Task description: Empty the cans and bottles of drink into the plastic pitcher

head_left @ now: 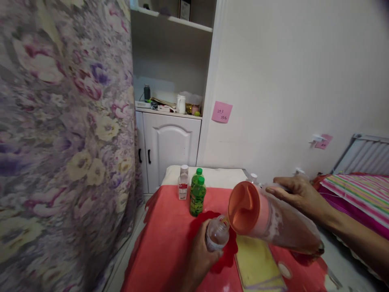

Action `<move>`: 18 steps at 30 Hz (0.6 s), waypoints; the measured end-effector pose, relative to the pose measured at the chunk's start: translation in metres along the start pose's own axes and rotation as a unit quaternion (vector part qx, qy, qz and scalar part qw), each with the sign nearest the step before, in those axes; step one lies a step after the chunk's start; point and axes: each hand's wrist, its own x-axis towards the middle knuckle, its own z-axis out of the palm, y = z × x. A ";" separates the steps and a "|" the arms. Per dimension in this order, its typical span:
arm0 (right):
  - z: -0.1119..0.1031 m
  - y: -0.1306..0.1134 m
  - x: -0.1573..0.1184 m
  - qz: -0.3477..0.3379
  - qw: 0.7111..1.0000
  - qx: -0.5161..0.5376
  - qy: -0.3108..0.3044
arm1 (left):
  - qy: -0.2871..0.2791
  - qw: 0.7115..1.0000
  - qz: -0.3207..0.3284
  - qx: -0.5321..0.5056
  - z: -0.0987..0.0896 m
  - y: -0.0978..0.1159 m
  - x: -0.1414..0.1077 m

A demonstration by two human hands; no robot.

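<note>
My left hand [199, 253] is wrapped round a clear plastic bottle [217, 235], uncapped and held roughly upright with its mouth up. In my right hand [299, 195] is the handle of a large clear pitcher [285, 225] with an orange-pink rim, tipped over to the left. Brownish liquid lies along the pitcher's side. Its spout is right at the bottle's mouth, where a little amber liquid shows; I cannot tell if the two touch. Beneath the bottle lies a red scalloped mat or dish [230, 255].
Two green-capped bottles [197, 200] and a white-capped bottle [182, 188] stand farther back on the red tablecloth [161, 239]. Another white-capped bottle [253, 177] is partly behind the pitcher. A yellow flat item [258, 261] lies below it. A floral curtain [67, 142] hangs left; a bed [361, 186] stands right.
</note>
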 end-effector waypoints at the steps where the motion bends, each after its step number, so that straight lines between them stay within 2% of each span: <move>1: 0.000 0.000 0.000 0.000 1.000 0.001 0.000 | 0.005 1.000 -0.004 0.010 0.000 0.000 0.000; 10: 0.002 -0.001 0.000 -0.005 1.000 -0.005 -0.002 | 0.041 0.999 -0.014 0.012 0.001 0.003 0.000; 18: 0.002 -0.004 0.001 -0.015 1.000 0.000 0.005 | 0.044 0.999 -0.008 0.025 0.000 -0.008 0.001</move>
